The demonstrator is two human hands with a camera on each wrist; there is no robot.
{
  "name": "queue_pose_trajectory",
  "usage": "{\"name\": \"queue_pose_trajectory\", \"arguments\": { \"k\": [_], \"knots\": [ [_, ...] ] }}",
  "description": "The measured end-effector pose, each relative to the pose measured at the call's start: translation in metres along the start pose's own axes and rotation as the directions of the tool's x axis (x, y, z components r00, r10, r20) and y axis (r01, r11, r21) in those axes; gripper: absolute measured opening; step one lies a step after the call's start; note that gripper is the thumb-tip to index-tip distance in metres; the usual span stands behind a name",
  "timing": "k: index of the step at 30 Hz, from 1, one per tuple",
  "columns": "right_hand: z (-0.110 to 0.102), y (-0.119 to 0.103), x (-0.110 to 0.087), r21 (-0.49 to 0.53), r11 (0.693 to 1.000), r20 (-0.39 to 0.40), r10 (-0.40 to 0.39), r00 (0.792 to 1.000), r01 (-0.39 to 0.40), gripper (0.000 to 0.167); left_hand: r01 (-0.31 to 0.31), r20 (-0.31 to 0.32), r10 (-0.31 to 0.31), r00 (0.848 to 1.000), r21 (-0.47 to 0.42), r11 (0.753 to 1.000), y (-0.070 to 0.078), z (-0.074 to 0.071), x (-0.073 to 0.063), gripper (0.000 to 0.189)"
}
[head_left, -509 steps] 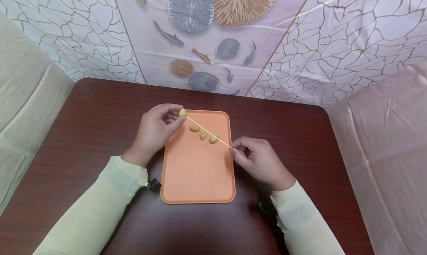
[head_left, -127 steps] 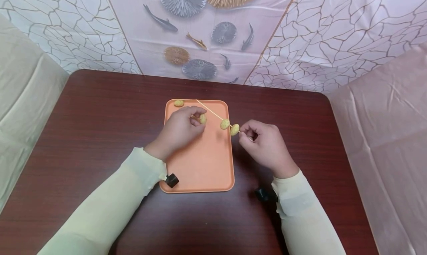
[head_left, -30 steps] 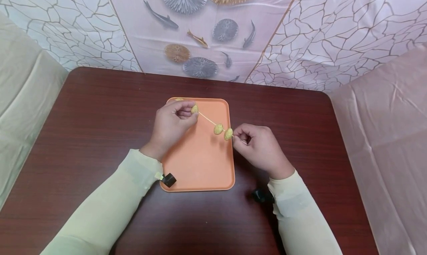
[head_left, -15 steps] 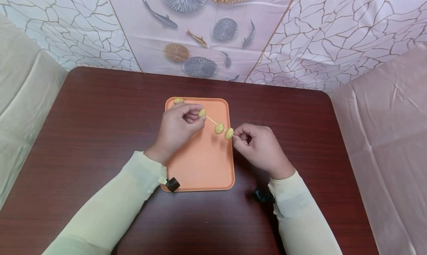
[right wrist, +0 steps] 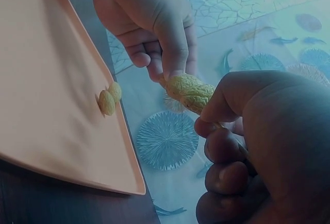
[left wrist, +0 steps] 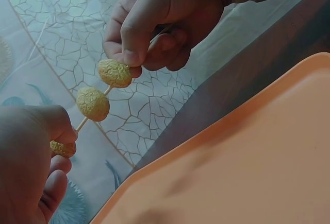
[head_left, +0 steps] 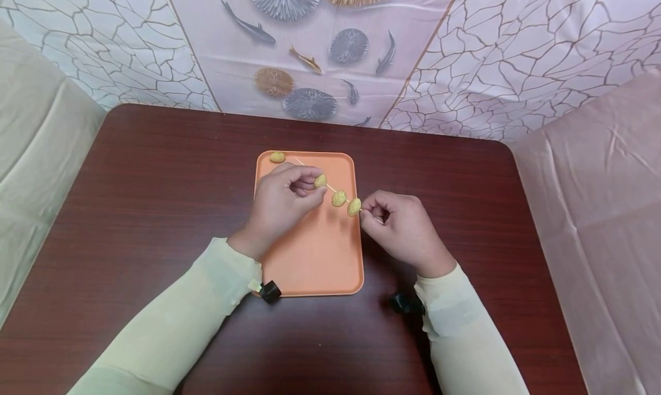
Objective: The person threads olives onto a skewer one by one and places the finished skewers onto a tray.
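My left hand [head_left: 279, 205] pinches a wrinkled yellow oval piece [head_left: 320, 181], like dried fruit, on a thin wooden skewer [head_left: 331, 187]. The skewer's tip shows beyond my left fingers. Farther along it sit two more such pieces, the middle one [left wrist: 93, 103] and the end one [left wrist: 114, 73], with a small gap between them. My right hand [head_left: 405, 231] grips the skewer just behind the end piece, fingers curled. Another yellow piece [head_left: 277, 157] lies at the far left corner of the orange tray [head_left: 315, 268]; the right wrist view shows two rounded yellow shapes [right wrist: 106, 103] side by side there.
The tray lies on a dark brown wooden table [head_left: 170, 177]. Patterned cloth [head_left: 351, 79] hangs behind the table's far edge, with plain cloth at both sides. A small black camera [head_left: 270, 291] on the left cuff overlaps the tray's near left corner.
In the last second my left hand has slid its piece along the skewer, rightward and toward my right hand. Longer ago, the skewer held one piece at its tip, with three on the tray.
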State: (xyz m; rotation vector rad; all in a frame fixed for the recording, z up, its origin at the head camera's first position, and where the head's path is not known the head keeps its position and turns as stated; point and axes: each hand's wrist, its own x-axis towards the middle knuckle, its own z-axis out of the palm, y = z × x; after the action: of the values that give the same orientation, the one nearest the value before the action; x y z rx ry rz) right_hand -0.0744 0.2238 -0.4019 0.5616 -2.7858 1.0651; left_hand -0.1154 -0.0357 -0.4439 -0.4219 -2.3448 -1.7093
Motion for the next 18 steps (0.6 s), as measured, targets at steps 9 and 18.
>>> {"name": "queue_pose_trajectory", "arguments": {
  "k": [9, 18],
  "knots": [
    [0.0007, -0.0015, 0.0002, -0.001, 1.000, 0.001, -0.013, 1.000, 0.013, 0.015, -0.038, 0.011, 0.038, 0.999, -0.022, 0.999, 0.0013, 0.0031, -0.0028, 0.031],
    [0.0014, -0.0001, -0.0002, 0.006, 1.000, 0.008, -0.009, 1.000, 0.009, 0.015, -0.041, 0.037, 0.041, 0.998, -0.018, 0.999, 0.0027, 0.0043, -0.0055, 0.030]
  ]
}}
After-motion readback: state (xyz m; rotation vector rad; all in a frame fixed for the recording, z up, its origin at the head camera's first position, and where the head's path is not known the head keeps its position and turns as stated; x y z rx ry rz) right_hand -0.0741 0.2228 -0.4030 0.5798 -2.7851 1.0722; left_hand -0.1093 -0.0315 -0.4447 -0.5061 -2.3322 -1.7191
